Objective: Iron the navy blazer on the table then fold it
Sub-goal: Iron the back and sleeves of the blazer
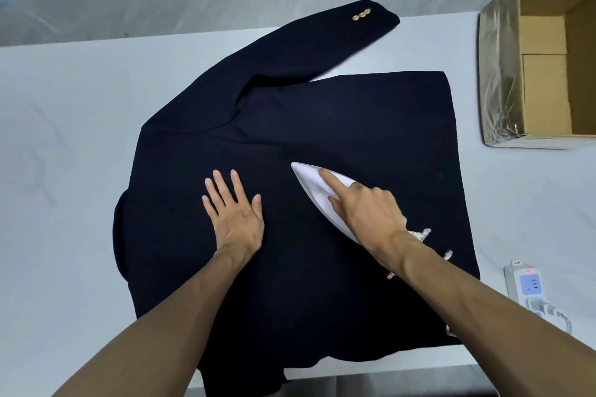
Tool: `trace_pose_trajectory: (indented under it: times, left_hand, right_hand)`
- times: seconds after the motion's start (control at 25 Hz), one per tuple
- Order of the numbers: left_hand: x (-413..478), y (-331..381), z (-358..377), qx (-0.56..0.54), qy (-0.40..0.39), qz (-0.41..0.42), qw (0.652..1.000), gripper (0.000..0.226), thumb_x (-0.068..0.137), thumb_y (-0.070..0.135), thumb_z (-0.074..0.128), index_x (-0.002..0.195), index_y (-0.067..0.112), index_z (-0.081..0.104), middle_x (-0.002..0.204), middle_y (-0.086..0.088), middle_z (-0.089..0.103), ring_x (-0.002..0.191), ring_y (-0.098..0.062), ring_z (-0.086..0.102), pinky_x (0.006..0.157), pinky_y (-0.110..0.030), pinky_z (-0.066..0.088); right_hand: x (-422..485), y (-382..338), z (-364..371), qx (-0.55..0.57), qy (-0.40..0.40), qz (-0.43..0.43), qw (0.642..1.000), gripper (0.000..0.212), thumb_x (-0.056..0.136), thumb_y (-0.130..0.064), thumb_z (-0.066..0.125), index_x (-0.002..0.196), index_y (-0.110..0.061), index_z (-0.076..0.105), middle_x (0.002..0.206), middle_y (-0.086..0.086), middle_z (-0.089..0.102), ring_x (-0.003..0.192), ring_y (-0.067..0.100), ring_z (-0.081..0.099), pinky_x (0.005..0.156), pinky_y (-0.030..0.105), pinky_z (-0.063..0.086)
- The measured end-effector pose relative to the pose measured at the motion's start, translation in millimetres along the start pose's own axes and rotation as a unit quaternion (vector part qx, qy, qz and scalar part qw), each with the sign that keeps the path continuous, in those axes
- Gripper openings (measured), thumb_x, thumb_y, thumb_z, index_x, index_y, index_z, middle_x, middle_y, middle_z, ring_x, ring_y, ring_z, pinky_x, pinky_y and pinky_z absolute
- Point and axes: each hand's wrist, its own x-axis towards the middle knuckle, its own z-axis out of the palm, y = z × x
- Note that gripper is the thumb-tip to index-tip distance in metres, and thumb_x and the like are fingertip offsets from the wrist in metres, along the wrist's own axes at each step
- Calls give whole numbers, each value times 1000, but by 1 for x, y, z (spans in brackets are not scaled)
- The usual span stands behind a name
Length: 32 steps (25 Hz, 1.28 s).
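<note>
The navy blazer (338, 126) lies spread back-up across the white table (64, 138). One sleeve with gold cuff buttons (361, 14) reaches toward the far edge. A white iron (311, 185) rests on the blazer's middle, its tip pointing far-left. My right hand (367, 209) grips the iron, with the index finger stretched along its top. My left hand (233, 213) lies flat on the cloth, fingers spread, just left of the iron. The iron's braided cord (419, 234) trails back under my right forearm.
An open cardboard box (541, 74) stands at the far right of the table. A white power strip (525, 284) with a plug in it lies near the right front edge. The blazer's near hem hangs over the table's front edge.
</note>
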Motion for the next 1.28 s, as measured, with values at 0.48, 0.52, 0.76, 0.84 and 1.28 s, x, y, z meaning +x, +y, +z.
trace_pose_trajectory:
  times: [0.48,0.52,0.76,0.84,1.28]
  left_hand:
    - [0,111,5,-55,53,122,990,68,104,50,24,158,13,3,165,-15,-4,153,-31,-5,124,-51,4]
    - [1,116,12,-27,47,106,993,71,103,56,18,158,16,-1,165,-18,-7,152,-35,-8,123,-53,2]
    - [0,121,20,49,65,92,992,67,100,60,8,157,28,-8,162,-25,-8,151,-42,-6,121,-58,8]
    - [0,123,21,56,63,93,992,68,100,60,7,157,27,-9,162,-26,-8,150,-43,-6,121,-58,8]
    - [-11,169,28,101,64,233,965,72,99,60,9,157,20,-7,162,-26,-10,150,-43,-9,121,-57,6]
  right_hand:
    - [-5,32,11,61,42,64,995,50,104,-37,34,150,-38,15,73,2,51,57,25,48,54,33,36]
    - [-5,38,13,62,45,68,995,50,103,-37,34,150,-38,15,73,3,52,58,26,50,54,33,36]
    - [-10,103,12,130,91,155,975,46,102,-31,37,145,-38,23,71,5,55,59,32,46,57,35,33]
    - [-11,121,8,133,94,177,971,45,102,-32,35,145,-36,25,68,4,50,60,32,46,58,35,34]
    - [-11,146,9,133,100,224,960,46,103,-31,36,147,-31,27,69,4,45,62,31,40,61,35,30]
